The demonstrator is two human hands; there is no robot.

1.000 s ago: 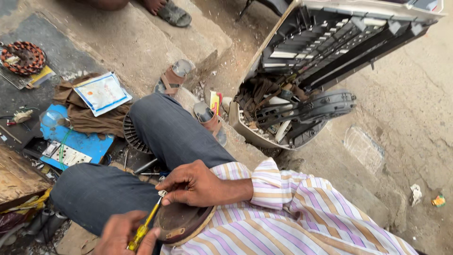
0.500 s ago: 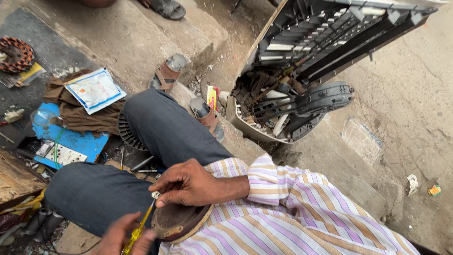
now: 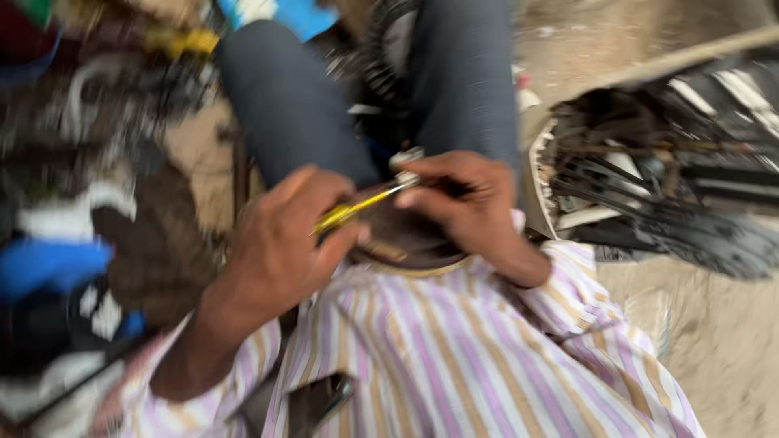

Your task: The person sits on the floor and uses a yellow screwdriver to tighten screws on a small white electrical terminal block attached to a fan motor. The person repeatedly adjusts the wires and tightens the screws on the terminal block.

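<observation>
One slim yellow-handled screwdriver [image 3: 357,208], blurred.

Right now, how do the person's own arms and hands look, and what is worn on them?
Both hands are bare: no gloves, and no ring or watch can be made out in the blur. The left hand and right hand come out of long, loose shirt sleeves, white with purple and tan stripes, pushed up to mid-forearm. The left sleeve is too blurred to show more.

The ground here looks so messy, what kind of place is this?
Probably an outdoor roadside repair spot. The bare dusty ground, an opened white casing full of black parts and a yellow-handled screwdriver in the left hand suggest it.
</observation>
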